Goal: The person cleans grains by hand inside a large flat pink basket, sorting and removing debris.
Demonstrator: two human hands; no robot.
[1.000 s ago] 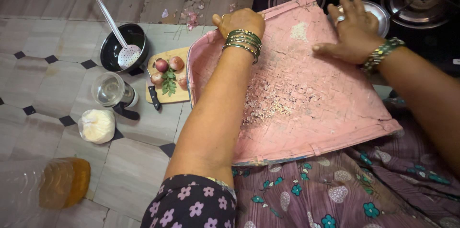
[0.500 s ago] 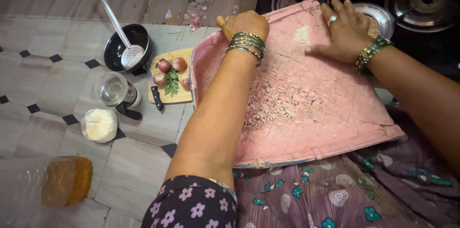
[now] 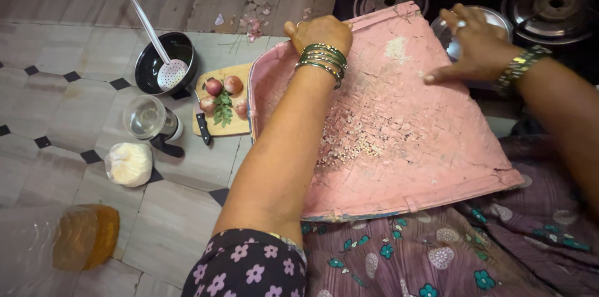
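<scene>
A home kitchen floor (tiled); gas stove (image 3: 549,4), pan (image 3: 163,66), chopping board (image 3: 226,100).

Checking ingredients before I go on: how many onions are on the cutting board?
3 onions: one at the board's upper left, one beside it to the right, one lower left by the green leaves. A fourth may sit half hidden at the pink tray's edge.

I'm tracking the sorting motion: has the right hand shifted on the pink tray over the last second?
Yes. The right hand has slid back toward the pink tray's far right corner, nearer the steel bowl by the stove burner.
</scene>
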